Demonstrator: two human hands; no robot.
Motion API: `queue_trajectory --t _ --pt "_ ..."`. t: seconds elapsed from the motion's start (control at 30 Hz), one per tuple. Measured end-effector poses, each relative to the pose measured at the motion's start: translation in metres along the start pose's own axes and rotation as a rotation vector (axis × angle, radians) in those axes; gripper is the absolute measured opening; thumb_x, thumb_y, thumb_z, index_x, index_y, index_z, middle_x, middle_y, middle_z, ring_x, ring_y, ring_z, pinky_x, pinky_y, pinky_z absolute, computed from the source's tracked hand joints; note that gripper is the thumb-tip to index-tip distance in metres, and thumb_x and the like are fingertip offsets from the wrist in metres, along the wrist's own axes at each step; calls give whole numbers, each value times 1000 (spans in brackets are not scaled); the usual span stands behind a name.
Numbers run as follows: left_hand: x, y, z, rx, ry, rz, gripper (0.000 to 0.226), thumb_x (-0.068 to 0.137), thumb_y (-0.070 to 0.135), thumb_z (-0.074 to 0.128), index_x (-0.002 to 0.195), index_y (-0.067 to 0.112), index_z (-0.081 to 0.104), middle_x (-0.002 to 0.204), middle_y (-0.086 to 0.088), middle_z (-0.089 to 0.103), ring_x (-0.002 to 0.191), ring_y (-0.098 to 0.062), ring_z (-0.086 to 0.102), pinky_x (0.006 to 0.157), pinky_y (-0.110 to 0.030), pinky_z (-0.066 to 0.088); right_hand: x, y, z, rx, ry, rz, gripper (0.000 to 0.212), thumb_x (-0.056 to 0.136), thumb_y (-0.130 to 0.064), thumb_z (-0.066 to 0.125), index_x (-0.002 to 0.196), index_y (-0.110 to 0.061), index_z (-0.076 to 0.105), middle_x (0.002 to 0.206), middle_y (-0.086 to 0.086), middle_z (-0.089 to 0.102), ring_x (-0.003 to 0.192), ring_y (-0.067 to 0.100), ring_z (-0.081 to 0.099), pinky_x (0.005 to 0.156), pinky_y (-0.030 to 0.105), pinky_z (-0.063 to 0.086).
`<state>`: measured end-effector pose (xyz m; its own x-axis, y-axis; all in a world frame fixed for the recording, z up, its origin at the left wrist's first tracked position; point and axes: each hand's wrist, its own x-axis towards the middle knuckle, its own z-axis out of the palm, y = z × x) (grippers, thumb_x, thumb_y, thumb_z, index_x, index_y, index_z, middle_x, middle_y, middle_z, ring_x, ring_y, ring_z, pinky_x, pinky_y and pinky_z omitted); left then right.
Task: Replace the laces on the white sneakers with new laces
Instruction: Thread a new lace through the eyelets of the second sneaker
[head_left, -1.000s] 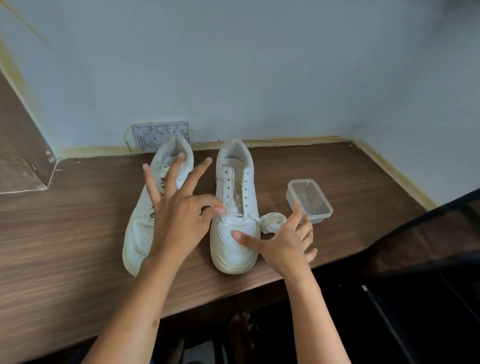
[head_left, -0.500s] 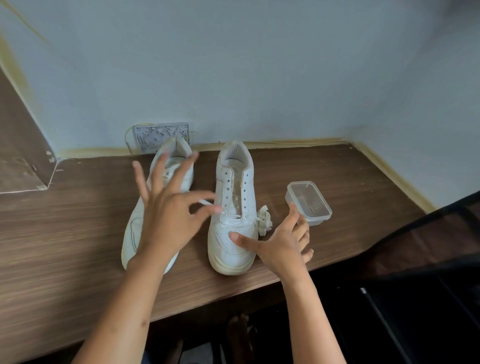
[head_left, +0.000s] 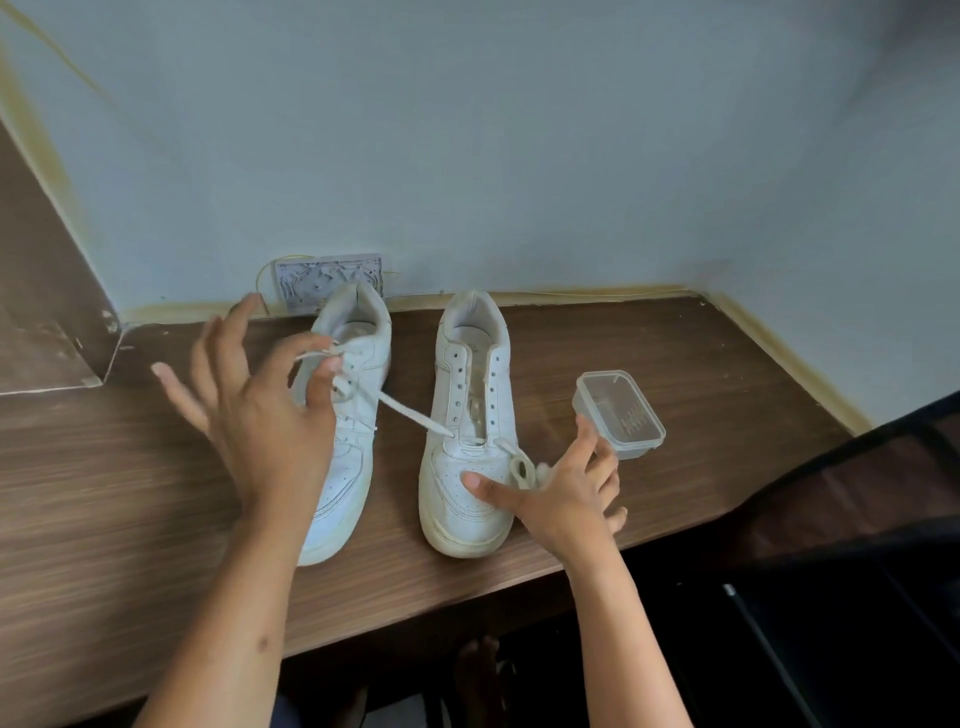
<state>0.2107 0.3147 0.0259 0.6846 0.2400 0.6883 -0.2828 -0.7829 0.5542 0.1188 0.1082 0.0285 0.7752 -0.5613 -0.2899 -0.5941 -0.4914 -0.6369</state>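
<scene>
Two white sneakers stand side by side on the wooden table (head_left: 701, 364), toes toward me. The right sneaker (head_left: 470, 415) has open eyelets and one white lace (head_left: 410, 415) threaded through its lowest pair. My left hand (head_left: 260, 410) pinches one end of that lace between thumb and forefinger and holds it stretched up and left, above the left sneaker (head_left: 348, 415), which it partly hides. My right hand (head_left: 561, 493) rests on the right sneaker's toe with the thumb pressing the toe cap and the fingers spread. The lace's other end lies bunched beside that hand.
A small clear plastic container (head_left: 621, 413) sits on the table just right of the right sneaker. A grey wall socket plate (head_left: 327, 280) is behind the left sneaker. The table's front edge runs close below both toes, with dark space underneath.
My left hand has drawn the lace out to the upper left, so it now runs taut from the lowest eyelet. The bunched lace on the right has shrunk. My right hand stayed on the toe.
</scene>
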Motion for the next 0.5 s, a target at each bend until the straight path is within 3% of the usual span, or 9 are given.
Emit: queue_trajectory --t 0.07,0.17,0.3,0.4,0.5 --pt "1 1 2 -48 -99 142 27 81 48 70 101 29 76 146 -2 46 138 -34 33 116 -63 1 1 -1 0 -4 1 14 150 45 -74 82 150 -31 -16 160 4 -14 149 29 -13 117 63 -3" --pt "-5 16 9 -89 -300 391 23 76 59 68 85 40 77 146 4 50 142 -34 28 117 -60 -5 1 -1 0 -10 11 13 150 45 -74 82 151 -31 -15 160 4 -13 149 29 -12 117 63 -3" --pt "-20 26 18 -60 -436 473 9 70 44 83 70 43 73 144 10 52 145 -31 27 117 -59 -9 1 -1 1 -16 15 20 150 44 -75 81 151 -30 -14 160 4 -13 149 28 -11 117 62 -3" --pt "-17 27 17 -38 -351 432 11 72 40 83 68 41 73 137 12 57 140 -28 36 117 -61 -5 1 0 1 -13 9 18 150 44 -75 81 151 -30 -15 160 5 -13 149 28 -11 117 63 -2" --pt "-7 15 7 -27 -101 249 9 78 37 81 72 32 75 125 6 63 128 -27 50 116 -63 3 0 0 0 -13 -6 11 150 45 -76 80 151 -30 -15 160 5 -13 149 30 -10 117 63 -2"
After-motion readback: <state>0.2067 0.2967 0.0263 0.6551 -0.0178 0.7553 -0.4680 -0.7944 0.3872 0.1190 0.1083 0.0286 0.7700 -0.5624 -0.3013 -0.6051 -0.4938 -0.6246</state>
